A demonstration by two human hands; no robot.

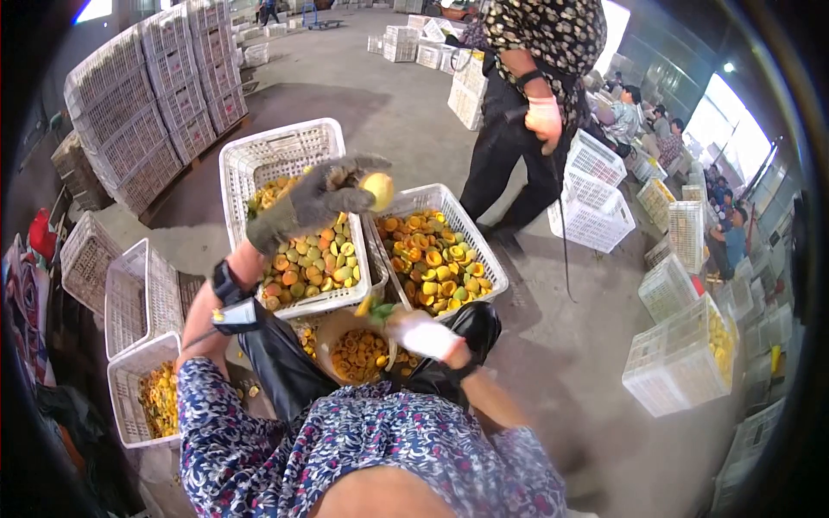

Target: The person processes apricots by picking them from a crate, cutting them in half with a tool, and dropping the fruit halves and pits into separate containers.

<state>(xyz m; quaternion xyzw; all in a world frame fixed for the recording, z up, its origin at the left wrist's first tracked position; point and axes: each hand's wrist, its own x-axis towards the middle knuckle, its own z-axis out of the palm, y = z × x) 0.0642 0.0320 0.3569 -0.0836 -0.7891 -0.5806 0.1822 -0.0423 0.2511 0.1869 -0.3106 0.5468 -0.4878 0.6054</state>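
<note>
1. Grey glove covers the left hand [321, 200], upper centre of the frame. Its fingers close around one pale yellow fruit [377, 192], held above the crates.
2. White glove covers the right hand [423, 334], lower centre. It appears clamped on one yellow-and-green object [376, 311]; motion blur prevents identification. The two hands are apart.
3. Completed portion, as judged: the crate right of centre [477, 231] holds a large quantity of cut, cup-shaped fruit pieces [432, 259]. The bucket [332, 328] between the person's knees holds orange pieces [358, 352].
4. Remaining portion, as judged: the crate at upper centre-left [285, 154] holds many green-to-orange fruits [311, 263] that mostly look uncut. The held fruit shows no clear cut. The work therefore appears partway along, with substantial stock outstanding.
5. Count, main items: held fruit, one; yellow-and-green object, one; large filled crates directly ahead, two; bucket, one; crate of orange scraps [129, 406] at lower left, one. Loose fruits and pieces are too numerous to count.
6. Count, surroundings: one standing person [544, 52] at upper centre-right, with one thin rod [565, 233]. Stacked crates [129, 112] at upper left form several columns; exact number cannot be told.
</note>
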